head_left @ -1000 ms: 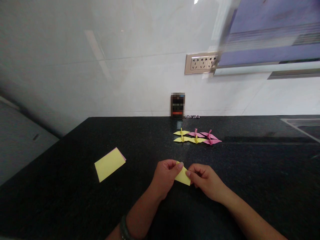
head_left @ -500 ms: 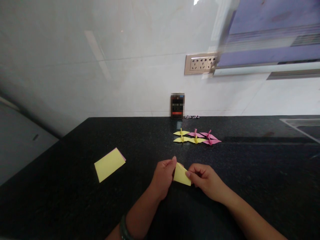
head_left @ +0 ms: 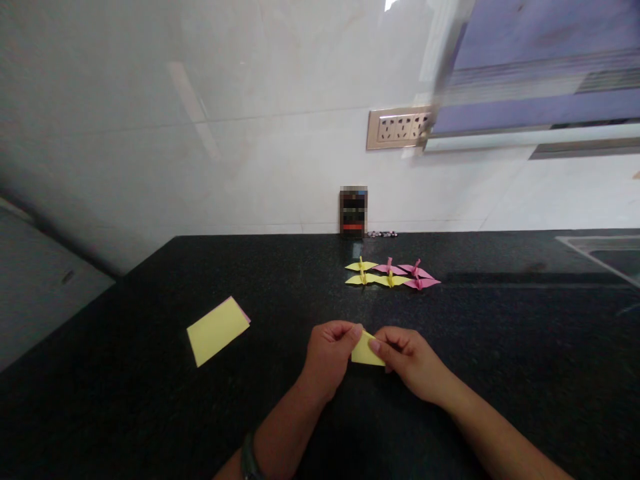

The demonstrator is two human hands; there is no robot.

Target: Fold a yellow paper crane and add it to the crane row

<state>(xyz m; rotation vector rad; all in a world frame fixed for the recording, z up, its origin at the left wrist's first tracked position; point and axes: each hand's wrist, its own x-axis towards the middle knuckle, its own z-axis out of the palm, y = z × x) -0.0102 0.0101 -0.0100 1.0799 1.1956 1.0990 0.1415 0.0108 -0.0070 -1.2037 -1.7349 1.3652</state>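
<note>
In the head view, your left hand (head_left: 327, 357) is closed in a pinch on the upper-left corner of a folded yellow paper (head_left: 367, 355), and your right hand (head_left: 413, 363) grips its right side, thumb laid across the face. The paper sits between your two hands, in front of you over the dark speckled countertop (head_left: 150, 407); whether it touches the stone, you cannot tell from here. The likeliest trouble is a skewed crease: if your thumbs press unevenly, the layers could slide out of line, and a hard pull from both sides might tear a corner. Just beyond your fingers stand six origami cranes (head_left: 391, 281), three yellow and three pink, in two tight rows; a knuckle pushed forward could knock the front row. Well off to your left lies a yellow sheet over a pink one (head_left: 217, 332), and the stretch of stone between it and your left wrist gives you room to work sideways. The countertop's back edge meets the wall (head_left: 260, 180) behind the cranes, so reaching forward is more limited; a metal-framed recess (head_left: 575, 247) bounds the far right.
</note>
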